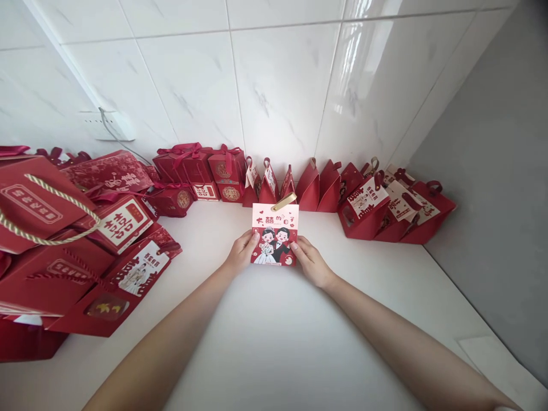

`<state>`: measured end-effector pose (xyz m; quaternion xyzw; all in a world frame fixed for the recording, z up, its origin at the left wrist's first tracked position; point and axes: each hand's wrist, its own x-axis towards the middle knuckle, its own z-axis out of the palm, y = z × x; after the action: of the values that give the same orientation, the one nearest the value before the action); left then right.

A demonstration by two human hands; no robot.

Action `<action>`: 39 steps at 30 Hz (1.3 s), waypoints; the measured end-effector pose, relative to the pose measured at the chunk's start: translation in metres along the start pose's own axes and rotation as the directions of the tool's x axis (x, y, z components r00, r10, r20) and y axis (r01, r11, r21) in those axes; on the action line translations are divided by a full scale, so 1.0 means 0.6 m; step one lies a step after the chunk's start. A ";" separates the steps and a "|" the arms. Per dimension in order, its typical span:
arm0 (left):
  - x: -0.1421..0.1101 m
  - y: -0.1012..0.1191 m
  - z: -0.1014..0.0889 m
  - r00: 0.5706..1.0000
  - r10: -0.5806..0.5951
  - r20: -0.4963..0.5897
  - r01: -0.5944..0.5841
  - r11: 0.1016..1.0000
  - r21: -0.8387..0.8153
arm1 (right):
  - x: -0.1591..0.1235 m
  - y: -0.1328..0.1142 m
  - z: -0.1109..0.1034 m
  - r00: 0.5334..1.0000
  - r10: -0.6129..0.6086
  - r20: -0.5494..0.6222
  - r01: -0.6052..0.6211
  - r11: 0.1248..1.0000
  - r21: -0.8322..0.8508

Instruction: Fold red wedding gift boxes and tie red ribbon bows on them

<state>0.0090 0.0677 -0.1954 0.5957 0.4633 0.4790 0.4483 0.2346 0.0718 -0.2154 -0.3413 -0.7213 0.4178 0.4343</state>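
Both hands on the printed box [274,245].
Left [242,251] and right [311,261] pinch opposite sides; keep pressure light, level.

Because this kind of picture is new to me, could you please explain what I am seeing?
There is no machine here: a person works with a bare left hand and right hand. The single picture comes from a camera worn on the head, looking forward and down. The hands hold a small packet by its two sides; its front shows a cartoon couple, and a gold loop is at its top. On the white surface stand red gift boxes: many at left, others along the tiled wall and at right.
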 end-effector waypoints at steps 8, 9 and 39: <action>0.000 -0.008 -0.003 0.999 -0.006 0.050 0.009 0.999 -0.051 | 0.005 0.007 -0.008 0.998 0.017 0.057 -0.016 1.000 -0.015; 0.000 -0.008 -0.002 0.999 -0.011 0.049 0.015 0.998 -0.067 | 0.005 0.006 -0.008 0.998 0.019 0.057 -0.018 1.000 -0.018; -0.016 0.007 0.021 0.986 0.072 0.153 -0.016 0.940 -0.341 | -0.012 0.001 -0.010 0.989 0.033 0.145 -0.042 0.998 0.054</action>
<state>0.0208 0.0564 -0.1943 0.5572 0.3222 0.5110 0.5697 0.2428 0.0677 -0.2167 -0.3111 -0.7321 0.4700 0.3826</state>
